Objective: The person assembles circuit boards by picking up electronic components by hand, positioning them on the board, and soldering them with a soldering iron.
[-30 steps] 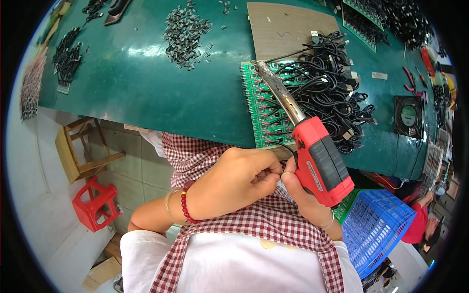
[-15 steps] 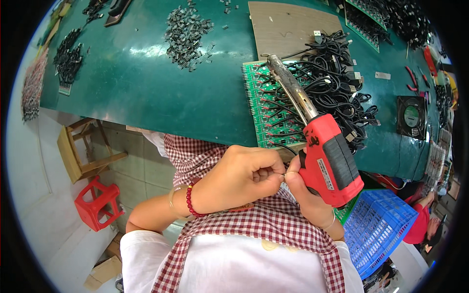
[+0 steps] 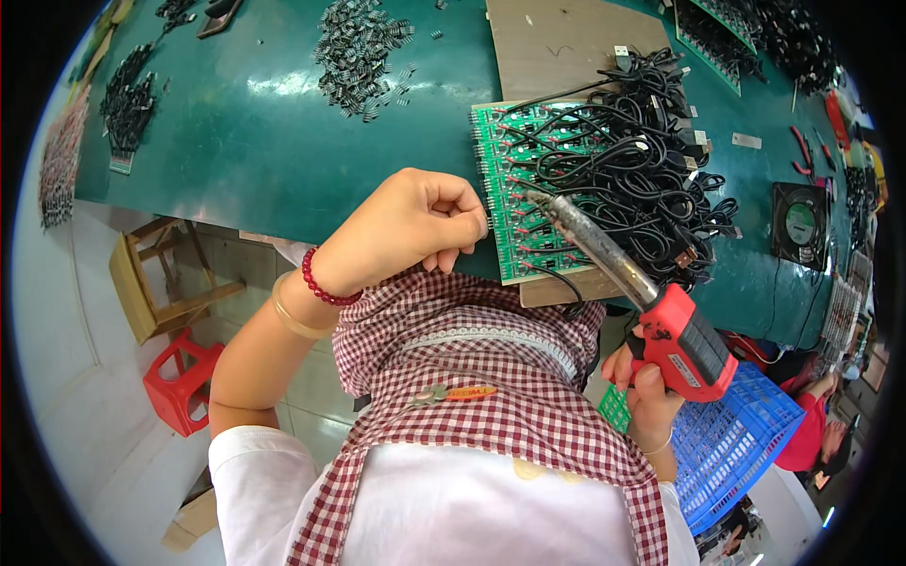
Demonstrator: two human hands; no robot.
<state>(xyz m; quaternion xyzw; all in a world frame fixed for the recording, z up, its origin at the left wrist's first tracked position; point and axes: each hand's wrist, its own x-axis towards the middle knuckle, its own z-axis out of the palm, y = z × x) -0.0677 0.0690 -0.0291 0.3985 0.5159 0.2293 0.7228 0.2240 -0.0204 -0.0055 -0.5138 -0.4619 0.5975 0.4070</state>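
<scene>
Since heat is likely, a soldering gun [image 3: 687,341] is handle-held by the right hand [image 3: 651,394], left hand [image 3: 420,222] pinched, contents unclear, beside PCBs [image 3: 500,179].

green desk [image 3: 217,160] spread with electronic parts, around a flat brown board [image 3: 566,47]
left of the brown board lies a heap of small dark pieces [image 3: 357,61], and farther left a dark bundle [image 3: 130,99]; right of it, looped black cables [image 3: 661,141] spill onto the desk, then a pale strip [image 3: 746,141], red-handled pliers [image 3: 803,148] and a square black fan [image 3: 800,224].
</scene>
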